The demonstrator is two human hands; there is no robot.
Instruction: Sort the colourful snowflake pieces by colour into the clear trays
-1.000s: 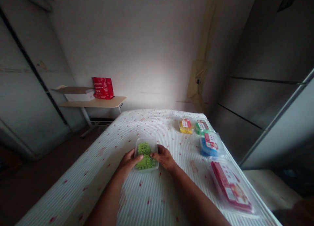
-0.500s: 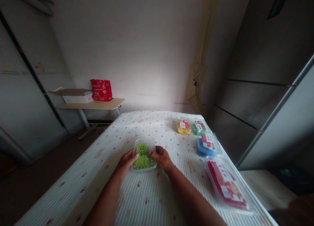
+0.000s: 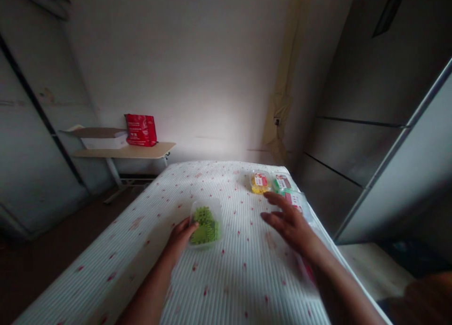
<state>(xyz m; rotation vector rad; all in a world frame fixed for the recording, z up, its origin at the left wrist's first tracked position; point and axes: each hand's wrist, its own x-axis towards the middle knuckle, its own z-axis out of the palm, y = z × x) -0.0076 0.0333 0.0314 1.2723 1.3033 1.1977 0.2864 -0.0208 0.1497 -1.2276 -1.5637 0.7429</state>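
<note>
My left hand (image 3: 183, 233) grips the left side of a clear plastic box (image 3: 213, 207), thumb over its rim. Green toothed pieces (image 3: 205, 226) lie inside the box, which rests on the striped cloth. My right hand (image 3: 287, 219) is apart from it, over the right side of the cloth, fingers spread and holding nothing. Beneath and behind that hand is a clear container with a printed label (image 3: 295, 200), mostly covered. A pink-filled container (image 3: 307, 271) is largely hidden by my right forearm. Just beyond my fingertips sits a container of yellow pieces (image 3: 260, 183).
A container with green contents (image 3: 282, 181) stands at the far right of the cloth-covered surface (image 3: 197, 179). Against the back wall, a small table (image 3: 151, 150) bears a red bag (image 3: 141, 130) and a white box (image 3: 104, 140). A grey cabinet (image 3: 346, 146) rises on the right.
My right hand has let go of the box of green pieces and moved right, opening over the labelled containers. The left hand stays on the box. The view has shifted slightly.
</note>
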